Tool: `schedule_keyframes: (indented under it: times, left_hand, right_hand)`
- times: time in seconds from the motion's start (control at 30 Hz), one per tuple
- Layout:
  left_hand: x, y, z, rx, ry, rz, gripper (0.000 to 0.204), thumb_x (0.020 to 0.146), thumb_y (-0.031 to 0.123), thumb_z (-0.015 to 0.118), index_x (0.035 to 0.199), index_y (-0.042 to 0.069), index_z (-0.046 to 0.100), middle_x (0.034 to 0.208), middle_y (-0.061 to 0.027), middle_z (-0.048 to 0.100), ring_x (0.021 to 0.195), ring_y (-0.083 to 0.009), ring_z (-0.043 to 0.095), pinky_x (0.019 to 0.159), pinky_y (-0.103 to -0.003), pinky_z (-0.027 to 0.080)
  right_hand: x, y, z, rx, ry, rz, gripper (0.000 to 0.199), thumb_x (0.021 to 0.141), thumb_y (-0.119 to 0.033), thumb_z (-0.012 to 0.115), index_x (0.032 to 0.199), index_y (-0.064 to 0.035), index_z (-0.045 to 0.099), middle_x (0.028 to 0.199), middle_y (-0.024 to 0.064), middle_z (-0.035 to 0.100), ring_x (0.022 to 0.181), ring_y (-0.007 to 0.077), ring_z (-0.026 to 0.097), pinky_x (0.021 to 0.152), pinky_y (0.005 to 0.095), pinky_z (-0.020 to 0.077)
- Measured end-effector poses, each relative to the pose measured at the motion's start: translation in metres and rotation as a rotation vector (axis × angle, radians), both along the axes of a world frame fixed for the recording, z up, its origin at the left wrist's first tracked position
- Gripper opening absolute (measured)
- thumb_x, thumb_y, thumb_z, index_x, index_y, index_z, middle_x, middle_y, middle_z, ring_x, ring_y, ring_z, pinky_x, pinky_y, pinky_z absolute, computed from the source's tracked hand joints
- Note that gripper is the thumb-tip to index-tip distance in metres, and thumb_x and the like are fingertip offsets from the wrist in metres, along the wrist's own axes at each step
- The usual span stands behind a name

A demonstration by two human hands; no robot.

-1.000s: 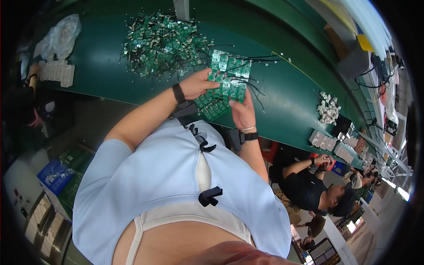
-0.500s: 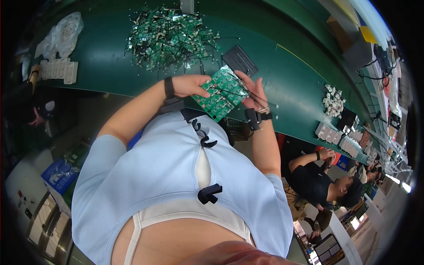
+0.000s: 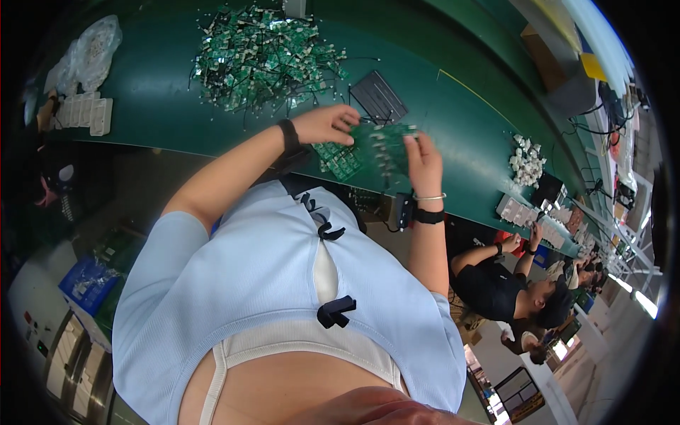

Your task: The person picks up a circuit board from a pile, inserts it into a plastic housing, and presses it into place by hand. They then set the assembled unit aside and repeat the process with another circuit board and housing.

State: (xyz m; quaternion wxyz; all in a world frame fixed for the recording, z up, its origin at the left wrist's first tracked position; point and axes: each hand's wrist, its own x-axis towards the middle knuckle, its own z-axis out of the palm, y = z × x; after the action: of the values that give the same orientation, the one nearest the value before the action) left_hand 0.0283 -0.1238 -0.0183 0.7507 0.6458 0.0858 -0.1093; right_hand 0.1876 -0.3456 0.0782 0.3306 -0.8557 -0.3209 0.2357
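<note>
Fingers of our right hand (image 3: 425, 170) grip a blurred green circuit-board panel (image 3: 391, 152) by its right edge, probably to keep its face uncovered, over the workbench (image 3: 467, 177). Our left hand (image 3: 322, 126) curls beside it; whether those fingers grip, we cannot tell. Our left forearm (image 3: 230, 173) slants inward; our right forearm (image 3: 429, 251) stands steeper.

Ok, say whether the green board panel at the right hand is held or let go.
Held: the right hand pinches the motion-blurred green board panel by its edge.
</note>
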Motion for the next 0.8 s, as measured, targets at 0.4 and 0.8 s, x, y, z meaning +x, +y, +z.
schedule_keyframes:
  times: [0.4, 0.8]
  left_hand:
    - [0.057, -0.058, -0.031, 1.161, -0.136, -0.138, 0.068, 0.086, 0.036, 0.070, 0.142, 0.004, 0.048, 0.153, -0.0143, 0.040, 0.144, -0.0311, 0.033, 0.117, -0.051, 0.026]
    - [0.033, -0.059, -0.058, 1.161, -0.335, -0.528, 0.067, 0.085, 0.034, 0.071, 0.144, 0.011, 0.049, 0.156, -0.0056, 0.039, 0.148, -0.0273, 0.026, 0.120, -0.056, 0.017]
  right_hand:
    - [0.056, 0.051, -0.040, -0.073, -0.530, -0.087, 0.032, 0.099, -0.030, 0.058, 0.126, -0.0129, 0.056, 0.095, 0.0196, 0.070, 0.081, 0.0428, 0.066, 0.064, 0.0464, 0.0523]
    - [0.045, 0.064, -0.055, -0.252, -0.715, 0.227, 0.022, 0.098, -0.029, 0.057, 0.116, -0.0159, 0.057, 0.089, 0.0090, 0.070, 0.074, 0.0321, 0.068, 0.057, 0.0419, 0.0540]
